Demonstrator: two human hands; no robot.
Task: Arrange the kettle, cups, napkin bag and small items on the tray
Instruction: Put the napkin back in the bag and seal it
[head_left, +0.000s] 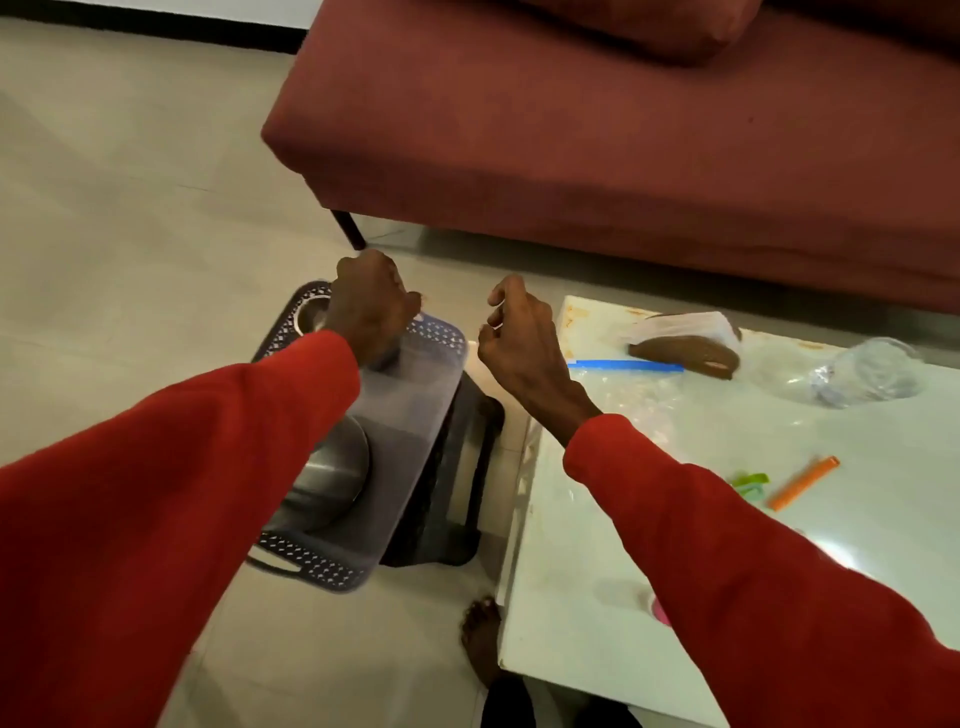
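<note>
A person in red sleeves stands beside a white table (675, 519), both arms reaching forward; the left hand (370, 306) is curled into a fist above the far end of a grey perforated plastic tray (410, 415), and whether it grips the rim or something beneath it the blur does not let me tell; the right hand (511, 332) hovers just to the right of the tray's far corner, fingers loosely curled, thumb and forefinger close together, seemingly holding nothing. The tray hangs tilted off the table's left edge, over a dark object on the tiled floor; on its near half sits a steel kettle (327, 473), largely hidden under the left sleeve; a round steel cup (310, 310) shows at its far left corner, just beside the left hand.

On the table lie the rest: a clear zip bag (631, 387) with a blue seal strip, flat near the far left corner; a brown piece with white napkins (685, 340) lying on the bag's far edge; a crumpled clear plastic bag (865, 371) further right; a green clip (750, 484) and an orange sealing clip (802, 483) near each other in the middle; a pink object (660, 609) peeps out from under the right sleeve. A maroon sofa (597, 130) stands beyond; a bare foot (480, 636) rests on the floor by the table's near corner.
</note>
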